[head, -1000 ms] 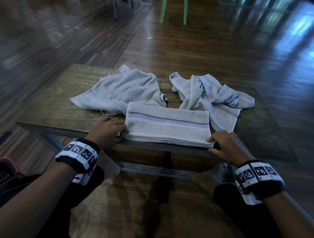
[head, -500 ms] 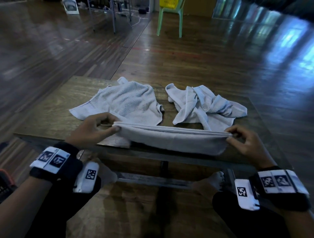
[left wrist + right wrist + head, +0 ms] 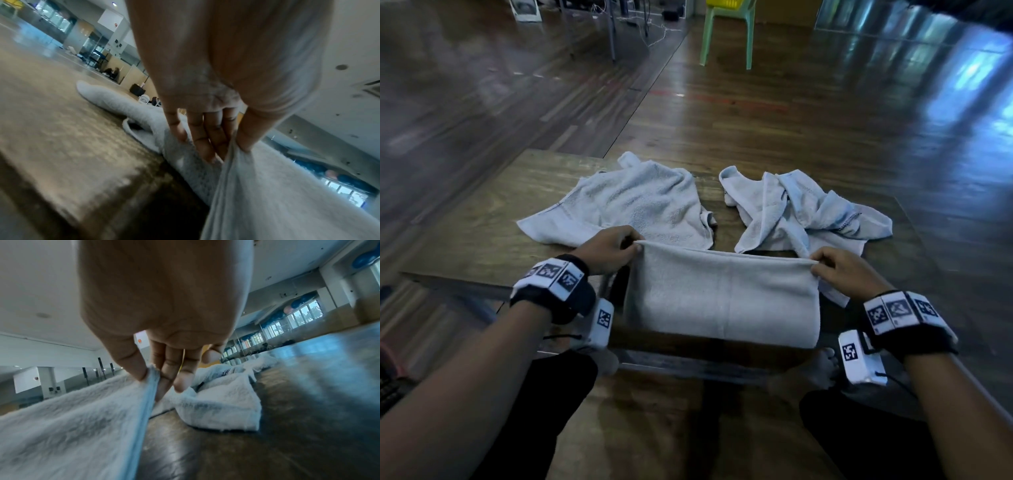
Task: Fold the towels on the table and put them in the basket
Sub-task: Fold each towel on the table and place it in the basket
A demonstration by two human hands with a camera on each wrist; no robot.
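- left hand pinches top-left corner of the folded towel, thumb on the near face, fingers behind it; wrist view shows cloth bunched between thumb and fingers
- right hand pinches top-right corner the same way, thumb and fingers clamped on the doubled edge
- folded towel held up by its top edge between both hands, hanging down in front of the near table edge, faint vertical crease down the middle
- flat towel lies spread on the wooden table behind the left hand, mostly smooth
- crumpled towel lies bunched on the table behind the right hand, one flap reaching near the right wrist
- two table towels sit apart, strip of bare wood between them
- wrist bands with printed markers on both forearms
- green chair stands on the wood floor well beyond the table
- basket can't be told for sure; dark grid object at far left edge, too cut off
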